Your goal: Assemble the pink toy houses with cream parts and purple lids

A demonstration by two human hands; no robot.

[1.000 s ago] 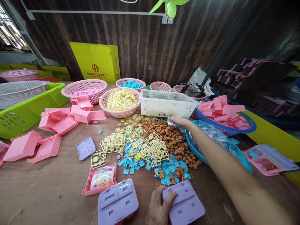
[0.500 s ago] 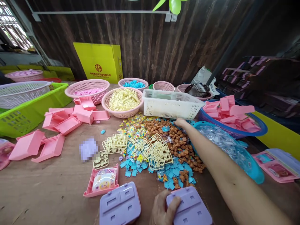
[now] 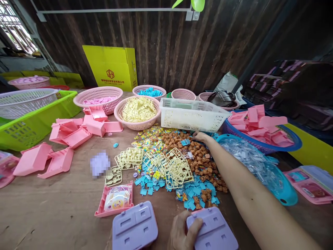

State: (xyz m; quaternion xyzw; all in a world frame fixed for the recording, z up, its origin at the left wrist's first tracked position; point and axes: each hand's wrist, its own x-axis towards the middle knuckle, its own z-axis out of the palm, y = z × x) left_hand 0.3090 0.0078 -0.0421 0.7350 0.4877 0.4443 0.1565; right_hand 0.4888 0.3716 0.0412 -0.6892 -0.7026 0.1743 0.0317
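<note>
My left hand grips a purple-lidded toy case by its left side, thumb over the lid. At the far end of the heap, my right hand reaches down just in front of the white basket. Its fingers look bunched together among brown bear figures and blue pieces; what they hold, if anything, is too small to make out. Left of my left hand lies a second purple-lidded case. Behind it sits a pink tray with a printed clear packet in it.
Cream sprue frames and flat blue pieces lie mid-table. Pink shells are scattered on the left. A blue basin of clear parts stands right, before a basket of pink parts. Several baskets line the back.
My right hand stays by the white basket, its fingers now reaching slightly further left and lower. My left hand keeps its hold on the case. The whole view has shifted slightly.
</note>
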